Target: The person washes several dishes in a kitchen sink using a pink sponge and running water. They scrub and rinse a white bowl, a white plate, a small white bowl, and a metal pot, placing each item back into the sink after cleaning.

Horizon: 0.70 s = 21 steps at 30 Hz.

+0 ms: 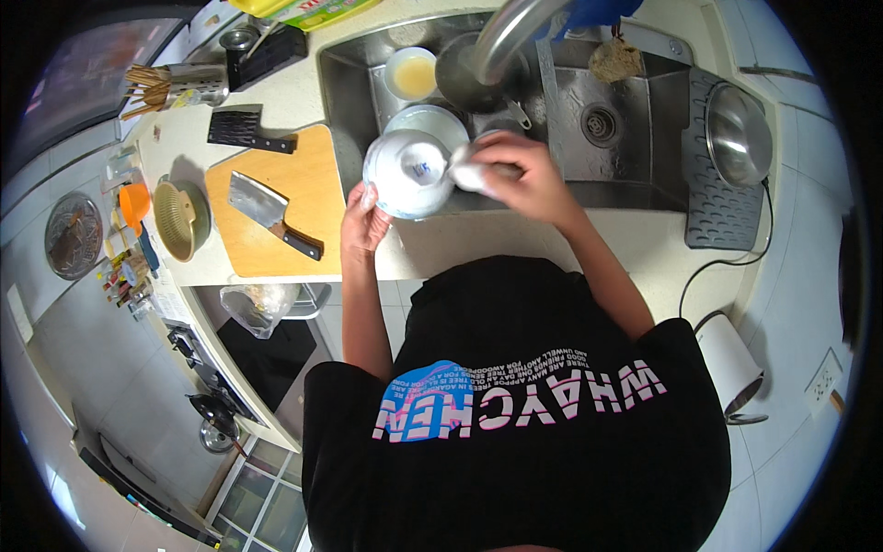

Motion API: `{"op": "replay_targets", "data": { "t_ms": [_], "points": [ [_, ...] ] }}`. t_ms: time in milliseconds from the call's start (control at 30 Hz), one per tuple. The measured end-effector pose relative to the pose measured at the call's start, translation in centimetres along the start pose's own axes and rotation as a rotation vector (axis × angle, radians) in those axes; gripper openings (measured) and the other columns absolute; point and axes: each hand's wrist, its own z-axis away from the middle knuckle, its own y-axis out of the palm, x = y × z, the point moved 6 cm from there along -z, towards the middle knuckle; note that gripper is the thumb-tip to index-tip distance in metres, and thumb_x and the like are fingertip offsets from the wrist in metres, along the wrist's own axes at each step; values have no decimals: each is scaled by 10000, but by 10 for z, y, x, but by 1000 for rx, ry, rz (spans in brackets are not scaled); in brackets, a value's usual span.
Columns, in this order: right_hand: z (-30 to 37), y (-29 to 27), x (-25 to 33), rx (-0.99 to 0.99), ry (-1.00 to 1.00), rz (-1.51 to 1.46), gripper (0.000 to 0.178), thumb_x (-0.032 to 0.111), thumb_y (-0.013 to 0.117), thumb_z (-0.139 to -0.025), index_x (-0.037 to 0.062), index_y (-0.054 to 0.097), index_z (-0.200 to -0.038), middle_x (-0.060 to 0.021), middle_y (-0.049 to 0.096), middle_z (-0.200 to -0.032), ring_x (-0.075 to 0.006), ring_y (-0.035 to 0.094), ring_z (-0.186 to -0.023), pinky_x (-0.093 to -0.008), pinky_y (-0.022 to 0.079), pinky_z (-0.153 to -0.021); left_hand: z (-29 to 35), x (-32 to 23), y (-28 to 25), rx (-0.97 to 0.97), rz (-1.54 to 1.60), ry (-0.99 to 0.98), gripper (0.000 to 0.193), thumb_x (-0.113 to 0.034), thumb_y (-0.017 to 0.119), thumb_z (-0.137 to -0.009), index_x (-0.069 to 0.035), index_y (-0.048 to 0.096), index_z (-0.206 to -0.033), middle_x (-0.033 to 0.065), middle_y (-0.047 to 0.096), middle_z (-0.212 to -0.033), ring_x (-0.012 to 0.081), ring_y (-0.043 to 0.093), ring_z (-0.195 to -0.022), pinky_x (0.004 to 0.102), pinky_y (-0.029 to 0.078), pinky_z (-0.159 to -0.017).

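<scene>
Above the near edge of the sink [635, 167], the round, foot-up bowl [405, 179] is gripped at its near-left side by the left hand [362, 224]; from its right, a blurred white thing [468, 173] is grasped by the right hand's fingers [511, 152]. Beyond, room is narrowed by a pan [455, 78].

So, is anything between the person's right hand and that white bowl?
Yes: a blurred whitish thing, held in the right hand, is at the white bowl's right side. What it is, I can't tell.
</scene>
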Motion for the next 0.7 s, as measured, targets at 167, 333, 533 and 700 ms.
{"op": "replay_targets", "data": {
  "t_ms": [167,333,533,700],
  "points": [
    [75,-67,-53,-373,288,-113,189,53,580,-835,-30,616,-1001,-86,614,-993,-120,577,-816,-229,470,-691,-16,6,22,-90,-288,-124,274,-154,616,-856,20,569,-1063,58,626,-917,135,602,-761,253,501,-679],
    [112,-117,-49,-478,531,-34,214,79,579,-851,-16,624,-1037,-2,611,-843,-55,533,-740,-185,418,-653,-58,30,73,191,-1008,-146,182,-177,613,-868,-2,625,-919,-30,553,-757,57,455,-680,199,356,-581],
    [122,-124,-43,-540,515,-100,219,103,582,-861,-4,622,-1048,-8,616,-872,-60,538,-768,-196,426,-673,-99,93,100,650,-1693,-80,187,-104,574,-777,15,609,-917,146,640,-818,288,591,-723,356,449,-669],
    [122,-111,-50,-490,595,-202,225,150,579,-871,11,619,-1043,-8,607,-891,-68,542,-787,-206,426,-692,-111,143,71,686,-1978,-80,210,-135,569,-741,-3,618,-897,211,612,-901,377,589,-864,425,475,-774]
  ]
}}
